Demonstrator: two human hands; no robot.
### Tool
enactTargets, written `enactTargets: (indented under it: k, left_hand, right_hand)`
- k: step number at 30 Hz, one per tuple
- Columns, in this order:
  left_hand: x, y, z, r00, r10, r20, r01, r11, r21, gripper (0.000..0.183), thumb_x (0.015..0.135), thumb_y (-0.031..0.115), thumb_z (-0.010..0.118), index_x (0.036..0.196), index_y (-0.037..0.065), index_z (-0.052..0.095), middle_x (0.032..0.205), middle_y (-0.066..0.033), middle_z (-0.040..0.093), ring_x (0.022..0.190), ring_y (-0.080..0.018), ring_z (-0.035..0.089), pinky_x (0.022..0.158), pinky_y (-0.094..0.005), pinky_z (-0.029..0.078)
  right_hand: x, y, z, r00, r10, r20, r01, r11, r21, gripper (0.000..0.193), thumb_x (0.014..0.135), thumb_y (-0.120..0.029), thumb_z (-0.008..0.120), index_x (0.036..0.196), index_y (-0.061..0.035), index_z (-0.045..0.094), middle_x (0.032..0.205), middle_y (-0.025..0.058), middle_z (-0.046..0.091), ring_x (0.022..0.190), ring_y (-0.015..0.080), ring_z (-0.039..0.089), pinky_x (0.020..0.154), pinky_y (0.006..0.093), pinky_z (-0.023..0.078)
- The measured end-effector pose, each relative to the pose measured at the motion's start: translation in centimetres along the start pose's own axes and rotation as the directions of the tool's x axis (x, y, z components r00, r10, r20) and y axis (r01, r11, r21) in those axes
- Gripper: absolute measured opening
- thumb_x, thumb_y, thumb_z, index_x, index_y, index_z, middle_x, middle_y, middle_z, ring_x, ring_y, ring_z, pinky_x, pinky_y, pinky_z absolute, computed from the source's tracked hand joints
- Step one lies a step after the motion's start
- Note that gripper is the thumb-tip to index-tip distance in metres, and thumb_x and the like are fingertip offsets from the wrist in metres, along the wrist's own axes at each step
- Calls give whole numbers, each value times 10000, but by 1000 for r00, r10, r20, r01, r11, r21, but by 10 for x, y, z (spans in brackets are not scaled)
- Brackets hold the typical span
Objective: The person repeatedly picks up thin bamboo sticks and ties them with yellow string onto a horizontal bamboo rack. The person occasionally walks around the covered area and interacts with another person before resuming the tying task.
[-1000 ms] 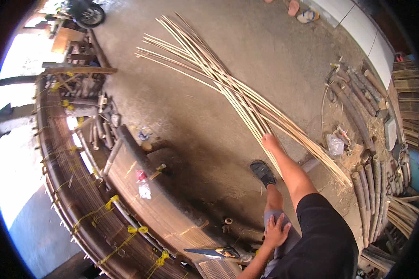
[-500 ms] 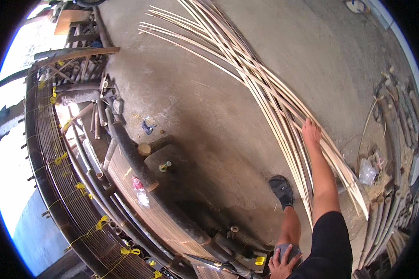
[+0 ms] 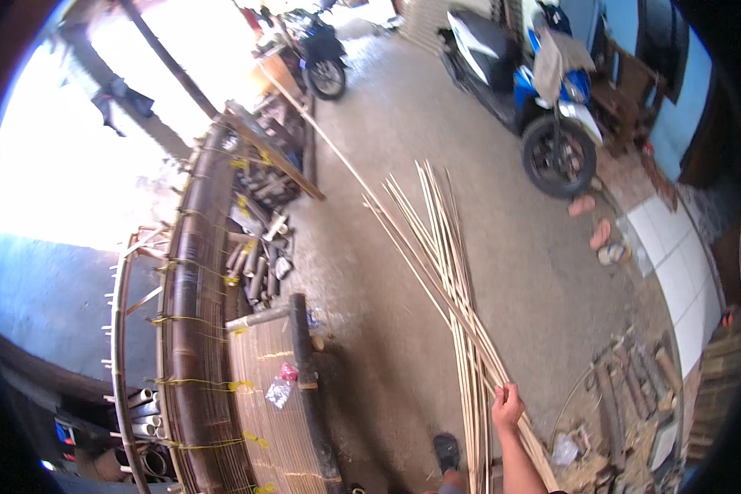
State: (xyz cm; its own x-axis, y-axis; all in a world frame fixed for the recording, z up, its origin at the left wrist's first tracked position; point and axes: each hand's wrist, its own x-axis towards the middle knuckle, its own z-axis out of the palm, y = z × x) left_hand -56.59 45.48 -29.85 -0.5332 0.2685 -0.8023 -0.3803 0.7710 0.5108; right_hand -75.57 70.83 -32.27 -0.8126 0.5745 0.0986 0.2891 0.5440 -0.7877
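Observation:
My right hand is closed around one long, pale bamboo strip. The strip runs away from my fist to the far left, well past the ends of the others, and appears raised. Below and beside the hand lies a loose bundle of similar bamboo strips on the concrete floor, crossing in the middle and fanned at the far end. My left hand is out of the picture. A sandalled foot shows left of the bundle.
A slatted bamboo bench and a rolled bamboo blind with yellow ties stand at left. Cut bamboo pieces lie beyond. Motorbikes are parked far off. Bamboo offcuts and a plastic bag lie at right.
The view has swung up toward the far end of the floor. My right hand, earlier reaching onto the bundle, now grips a strip extending beyond it. My left hand, earlier on my knee, has left view.

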Motion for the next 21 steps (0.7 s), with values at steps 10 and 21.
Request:
enactTargets:
  k: [10, 21]
  left_hand:
    - [-128, 35, -226, 497, 188, -847, -370, 929, -11, 449, 951, 232, 579, 1334, 7, 515, 1368, -246, 504, 1237, -397, 506, 1052, -452, 388]
    - [-388, -15, -259, 22, -331, -943, -193, 924, -329, 265, 995, 218, 515, 1092, 10, 649, 919, -181, 680, 862, -328, 673, 790, -406, 519]
  right_hand:
    - [52, -425, 64, 953, -303, 29, 217, 743, 633, 298, 1057, -271, 450, 879, -48, 537, 688, 77, 517, 613, 196, 517, 563, 351, 430]
    - [-229, -662, 49, 336, -498, 799, -813, 275, 513, 234, 1062, -378, 414, 972, -163, 436, 668, -22, 448, 508, 74, 416, 439, 225, 358]
